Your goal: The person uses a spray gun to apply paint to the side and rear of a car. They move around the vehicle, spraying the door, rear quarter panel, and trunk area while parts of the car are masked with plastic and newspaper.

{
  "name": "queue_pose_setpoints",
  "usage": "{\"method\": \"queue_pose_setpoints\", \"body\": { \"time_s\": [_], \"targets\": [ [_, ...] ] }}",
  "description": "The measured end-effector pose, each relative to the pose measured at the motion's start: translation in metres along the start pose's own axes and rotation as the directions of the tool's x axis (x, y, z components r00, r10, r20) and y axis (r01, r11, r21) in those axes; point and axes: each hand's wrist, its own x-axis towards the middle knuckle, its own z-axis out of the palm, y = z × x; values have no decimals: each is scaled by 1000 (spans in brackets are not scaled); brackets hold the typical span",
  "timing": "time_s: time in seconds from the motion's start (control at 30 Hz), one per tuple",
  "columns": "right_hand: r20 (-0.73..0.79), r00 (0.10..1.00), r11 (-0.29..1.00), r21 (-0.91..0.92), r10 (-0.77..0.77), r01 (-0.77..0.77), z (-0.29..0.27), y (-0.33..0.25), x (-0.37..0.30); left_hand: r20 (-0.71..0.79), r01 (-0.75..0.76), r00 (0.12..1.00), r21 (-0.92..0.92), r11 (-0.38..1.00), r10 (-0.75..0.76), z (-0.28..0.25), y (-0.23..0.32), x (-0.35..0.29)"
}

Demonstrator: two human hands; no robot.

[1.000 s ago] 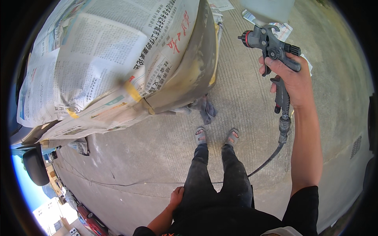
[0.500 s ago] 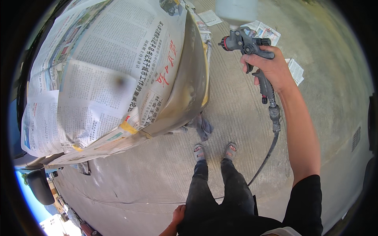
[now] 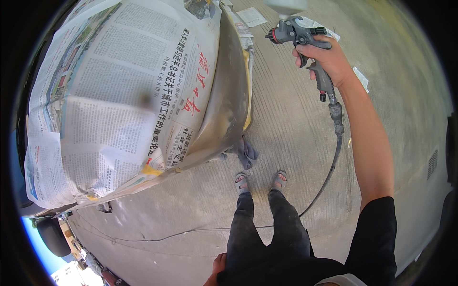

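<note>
Head view: right hand [image 3: 324, 59] was clamped on the grey metal spray gun [image 3: 298, 34], nozzle aimed left at the bare grey car panel [image 3: 229, 105]; left hand [image 3: 217, 267] hung loose, its fingers hidden.

The spray gun [image 3: 305, 43] sat in my right hand [image 3: 324, 59], dark grey with a red ring behind its nozzle. Its barrel pointed left, away from my palm, level with my knuckles. The grip ran down through my fist, and a dark hose [image 3: 334, 152] hung from its base below my wrist.
</note>
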Motion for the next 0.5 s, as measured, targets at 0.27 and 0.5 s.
{"method": "queue_pose_setpoints", "body": {
  "time_s": [0.27,0.5],
  "targets": [
    [279,958,964,231,65,-132,-2,33,-150,24,-45,999,58,997,43,-20,31,2],
    [-115,990,996,21,83,-81,10,102,-34,13,34,999,42,999,-35,-21,33,-7]
  ]
}}
